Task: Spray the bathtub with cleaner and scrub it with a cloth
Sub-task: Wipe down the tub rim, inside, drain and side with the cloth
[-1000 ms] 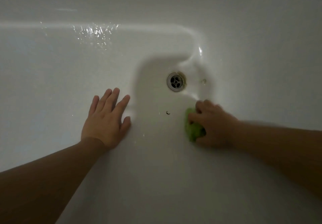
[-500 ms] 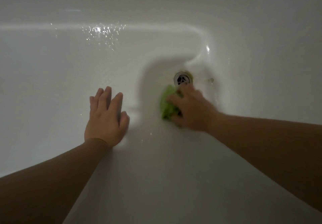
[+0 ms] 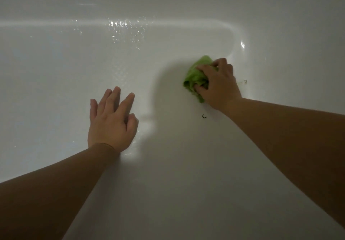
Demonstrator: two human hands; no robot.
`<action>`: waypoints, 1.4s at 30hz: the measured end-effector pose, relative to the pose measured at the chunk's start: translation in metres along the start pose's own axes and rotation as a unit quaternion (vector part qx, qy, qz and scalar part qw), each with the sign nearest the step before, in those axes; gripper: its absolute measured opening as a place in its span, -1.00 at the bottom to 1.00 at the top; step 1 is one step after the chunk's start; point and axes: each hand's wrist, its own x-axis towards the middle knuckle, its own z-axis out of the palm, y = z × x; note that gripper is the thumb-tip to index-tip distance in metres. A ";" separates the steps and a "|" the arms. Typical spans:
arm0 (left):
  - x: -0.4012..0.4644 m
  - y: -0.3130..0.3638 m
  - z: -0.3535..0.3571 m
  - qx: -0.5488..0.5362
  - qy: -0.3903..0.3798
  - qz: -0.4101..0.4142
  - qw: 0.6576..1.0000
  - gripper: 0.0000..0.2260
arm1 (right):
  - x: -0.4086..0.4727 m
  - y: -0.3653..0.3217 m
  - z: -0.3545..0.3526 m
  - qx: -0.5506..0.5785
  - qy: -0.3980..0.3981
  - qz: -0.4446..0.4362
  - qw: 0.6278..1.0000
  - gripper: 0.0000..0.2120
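Note:
I look down into a white bathtub (image 3: 56, 75) in dim light. My right hand (image 3: 218, 84) grips a bunched green cloth (image 3: 196, 77) and presses it on the tub floor, over the spot where the drain was seen; the drain is hidden under cloth and hand. My left hand (image 3: 112, 120) lies flat on the tub floor to the left, fingers straight and spread, holding nothing. No spray bottle is in view.
Water droplets (image 3: 127, 28) glisten on the curved far wall of the tub. A small dark speck (image 3: 204, 116) lies on the floor just below my right hand. Another small mark (image 3: 245, 81) sits to its right.
My right hand has swept the green cloth from below the drain up and over it, and the drain is now covered. My left hand has stayed flat in place.

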 end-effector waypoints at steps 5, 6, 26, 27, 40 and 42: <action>-0.004 0.000 0.002 0.020 -0.028 0.003 0.999 -0.53 | -0.046 -0.007 -0.001 -0.042 -0.068 0.060 0.995 -0.50; -0.008 0.001 0.001 0.022 -0.040 0.006 0.999 -0.53 | -0.055 -0.012 -0.002 -0.054 -0.091 0.070 0.992 -0.50; -0.142 -0.019 -0.358 -0.203 -0.231 -0.150 0.940 -0.74 | -0.174 -0.235 -0.254 0.034 -0.336 0.031 0.941 -0.59; -0.155 -0.023 -0.388 -0.221 -0.208 -0.161 0.939 -0.78 | -0.183 -0.252 -0.275 0.045 -0.326 0.032 0.944 -0.58; -0.259 -0.013 -0.685 -0.357 -0.080 -0.151 0.918 -0.88 | -0.271 -0.469 -0.510 0.531 -0.111 0.201 0.815 -0.79; -0.261 -0.003 -0.712 -0.386 -0.063 -0.131 0.911 -0.88 | -0.270 -0.495 -0.533 0.576 -0.136 0.188 0.784 -0.80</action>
